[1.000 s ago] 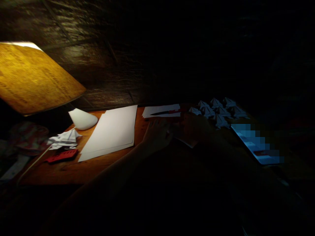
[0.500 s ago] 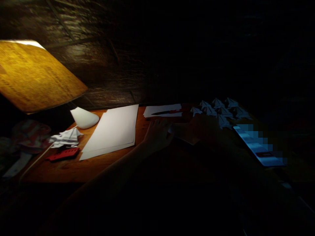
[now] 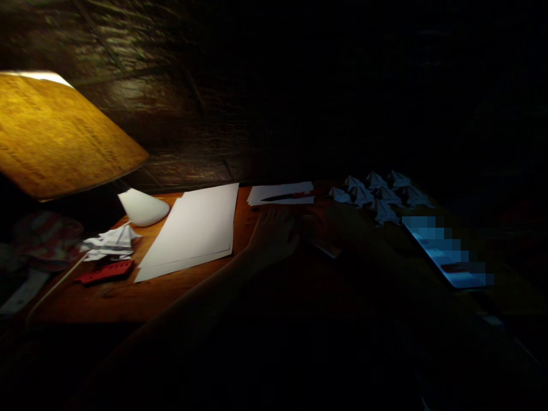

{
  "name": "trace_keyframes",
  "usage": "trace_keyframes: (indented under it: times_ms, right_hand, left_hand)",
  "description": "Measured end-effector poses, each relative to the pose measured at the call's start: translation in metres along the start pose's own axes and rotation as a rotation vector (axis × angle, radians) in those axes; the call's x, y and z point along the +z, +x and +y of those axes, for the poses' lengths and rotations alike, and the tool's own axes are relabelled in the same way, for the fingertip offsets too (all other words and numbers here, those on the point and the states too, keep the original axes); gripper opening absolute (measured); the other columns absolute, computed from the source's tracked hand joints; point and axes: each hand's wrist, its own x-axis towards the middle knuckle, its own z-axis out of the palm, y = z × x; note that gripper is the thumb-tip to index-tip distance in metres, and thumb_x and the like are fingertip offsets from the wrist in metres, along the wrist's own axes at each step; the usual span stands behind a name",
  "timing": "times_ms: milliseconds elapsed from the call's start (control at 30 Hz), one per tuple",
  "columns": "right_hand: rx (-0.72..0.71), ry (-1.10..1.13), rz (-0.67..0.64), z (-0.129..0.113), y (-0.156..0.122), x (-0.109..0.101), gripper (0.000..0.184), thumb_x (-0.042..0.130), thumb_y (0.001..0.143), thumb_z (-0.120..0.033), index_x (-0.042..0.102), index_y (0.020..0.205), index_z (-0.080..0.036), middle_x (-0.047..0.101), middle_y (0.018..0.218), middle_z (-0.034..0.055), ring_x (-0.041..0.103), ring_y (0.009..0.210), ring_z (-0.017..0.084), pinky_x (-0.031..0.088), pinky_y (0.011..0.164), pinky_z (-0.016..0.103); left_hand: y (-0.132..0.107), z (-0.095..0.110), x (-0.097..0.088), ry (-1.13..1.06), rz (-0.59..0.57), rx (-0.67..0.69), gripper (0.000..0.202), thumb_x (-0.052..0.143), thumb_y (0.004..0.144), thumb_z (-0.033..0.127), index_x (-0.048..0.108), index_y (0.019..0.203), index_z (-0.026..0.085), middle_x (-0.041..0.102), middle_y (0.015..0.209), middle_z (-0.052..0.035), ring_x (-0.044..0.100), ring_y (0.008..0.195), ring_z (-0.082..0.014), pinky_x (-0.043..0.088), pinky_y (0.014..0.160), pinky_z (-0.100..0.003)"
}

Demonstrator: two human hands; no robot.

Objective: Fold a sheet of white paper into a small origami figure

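In deep shadow at the middle of the table, my left hand [image 3: 274,233] rests with bent fingers at the left end of a small piece of folded paper [image 3: 329,250]. My right hand [image 3: 336,224] closes over the paper from the other side, its fingertips near those of my left hand. Most of the paper is hidden under the hands, and its folds are too dark to make out. Just beyond the hands, a knife [image 3: 285,197] with a dark blade and red handle lies on a small stack of white paper [image 3: 257,194].
Large white sheets [image 3: 192,228] lie left of my hands. Further left are a lit lamp [image 3: 64,134] with its white base [image 3: 145,208], crumpled folded paper [image 3: 112,244] and a red object [image 3: 106,272]. Several folded paper shapes [image 3: 385,211] and a glowing phone-like screen [image 3: 440,254] lie right.
My right hand has moved left over the paper, closer to my left hand, and less of the paper shows. The whole view has shifted slightly.
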Motion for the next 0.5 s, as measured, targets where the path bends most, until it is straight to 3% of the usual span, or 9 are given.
trace_keyframes:
  times_ms: [167, 500]
  right_hand:
    - [0.000, -0.040, -0.097, -0.014, -0.001, 0.003, 0.036, 0.040, 0.101, -0.031, 0.071, 0.113, -0.016, 0.069, 0.119, 0.0156, 0.068, 0.094, 0.025, 0.048, 0.072, 0.032]
    - [0.002, -0.116, -0.130, -0.015, -0.002, 0.003, 0.046, 0.037, 0.101, -0.045, 0.072, 0.116, -0.018, 0.062, 0.127, 0.0166, 0.065, 0.103, 0.029, 0.050, 0.076, 0.038]
  left_hand:
    - [-0.001, 0.000, 0.001, -0.005, -0.003, -0.001, 0.041, 0.056, 0.089, 0.034, 0.060, 0.127, 0.018, 0.056, 0.130, -0.0134, 0.052, 0.115, -0.0354, 0.046, 0.094, -0.053]
    - [-0.001, -0.001, 0.002, -0.036, 0.036, -0.014, 0.040, 0.058, 0.089, 0.034, 0.063, 0.126, 0.019, 0.056, 0.131, -0.0140, 0.053, 0.119, -0.0356, 0.044, 0.096, -0.053]
